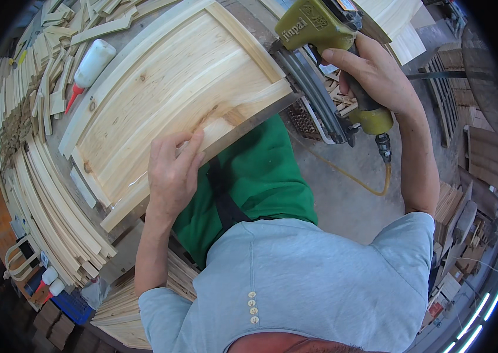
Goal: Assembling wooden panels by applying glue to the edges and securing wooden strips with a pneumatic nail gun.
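Observation:
A pale wooden panel (160,88) with raised strips along its edges lies in front of me, tilted in view. My left hand (173,167) is closed over its near edge, thumb and fingers pinching the wooden strip (261,97) there. In my right hand (375,73) is the black grip of a green nail gun (319,29). Its dark magazine slants past the panel's right end; whether the gun's nose touches the wood I cannot tell. A thin white line, perhaps glue, shows on the panel left of my left hand.
A white glue bottle (94,63) with a red tip lies beyond the panel's left side. Loose wood offcuts (55,59) and stacked curved strips (49,206) fill the left. From the gun, a yellow air hose (372,191) loops down. A crate (305,120) stands under the magazine.

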The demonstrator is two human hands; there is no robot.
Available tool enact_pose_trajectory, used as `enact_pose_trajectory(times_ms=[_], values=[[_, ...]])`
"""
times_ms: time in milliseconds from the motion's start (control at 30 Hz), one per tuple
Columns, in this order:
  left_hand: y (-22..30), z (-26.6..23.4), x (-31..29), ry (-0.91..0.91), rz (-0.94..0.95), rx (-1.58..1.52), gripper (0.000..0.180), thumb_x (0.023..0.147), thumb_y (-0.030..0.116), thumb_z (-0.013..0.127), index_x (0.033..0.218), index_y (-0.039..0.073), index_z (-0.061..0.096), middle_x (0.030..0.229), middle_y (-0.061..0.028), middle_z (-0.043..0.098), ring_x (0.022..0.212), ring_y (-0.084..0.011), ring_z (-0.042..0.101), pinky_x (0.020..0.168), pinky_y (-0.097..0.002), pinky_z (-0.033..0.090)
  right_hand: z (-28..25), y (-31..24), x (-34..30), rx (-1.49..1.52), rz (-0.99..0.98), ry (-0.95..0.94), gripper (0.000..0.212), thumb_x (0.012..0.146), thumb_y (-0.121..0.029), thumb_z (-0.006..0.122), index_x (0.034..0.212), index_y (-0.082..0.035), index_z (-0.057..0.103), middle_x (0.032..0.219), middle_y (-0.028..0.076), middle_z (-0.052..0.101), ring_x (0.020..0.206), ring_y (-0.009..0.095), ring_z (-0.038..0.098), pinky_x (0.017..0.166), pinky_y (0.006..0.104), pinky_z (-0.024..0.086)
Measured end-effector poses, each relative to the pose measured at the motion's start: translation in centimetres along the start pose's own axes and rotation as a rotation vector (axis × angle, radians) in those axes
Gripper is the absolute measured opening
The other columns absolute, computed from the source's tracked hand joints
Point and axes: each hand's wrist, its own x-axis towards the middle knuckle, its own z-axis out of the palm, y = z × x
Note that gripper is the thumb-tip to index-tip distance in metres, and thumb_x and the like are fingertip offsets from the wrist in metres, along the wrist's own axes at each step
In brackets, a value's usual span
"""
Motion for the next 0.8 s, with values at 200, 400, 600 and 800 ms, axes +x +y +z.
enact_pose_trajectory(times_ms=[200,400,600,800], values=[[-0.2,0.4,0.0,0.011,0.026,0.001,0.039,0.072,0.001,0.071,0.11,0.001,0.067,0.098,-0.0134,0.06,0.088,-0.0295,0.055,0.077,-0.0388,0.046,0.0,0.2,-0.1,0.019,-0.007,-0.007,0.031,0.094,-0.027,0.06,0.106,0.002,0.057,0.074,0.002,0.058,0.057,0.006,0.058,0.05,0.0222,0.046],[-0.6,1.4,0.5,0.007,-0.012,-0.038,0.038,0.072,-0.001,0.071,0.11,0.0,0.067,0.099,-0.0137,0.059,0.089,-0.0293,0.054,0.079,-0.0388,0.045,0.2,-0.2,0.0,-0.012,0.004,0.004,0.03,0.094,-0.026,0.059,0.105,0.002,0.058,0.075,0.003,0.059,0.056,0.007,0.057,0.051,0.0225,0.046],[-0.5,1.9,0.6,0.057,-0.019,-0.035,0.036,0.074,-0.002,0.07,0.11,0.002,0.068,0.098,-0.0117,0.057,0.087,-0.0261,0.051,0.077,-0.035,0.045,0.1,0.1,-0.1,0.045,-0.015,0.002,0.032,0.093,-0.027,0.061,0.101,0.003,0.059,0.072,0.004,0.06,0.057,0.008,0.058,0.052,0.0235,0.047],[-0.4,2.2,0.5,0.084,-0.039,-0.081,0.037,0.072,0.0,0.07,0.109,0.001,0.067,0.098,-0.0129,0.058,0.089,-0.0285,0.051,0.079,-0.0371,0.043,0.1,-1.2,-0.8,0.09,-0.055,-0.014,0.032,0.092,-0.027,0.062,0.101,0.004,0.06,0.073,0.003,0.06,0.058,0.008,0.059,0.053,0.0235,0.047]])
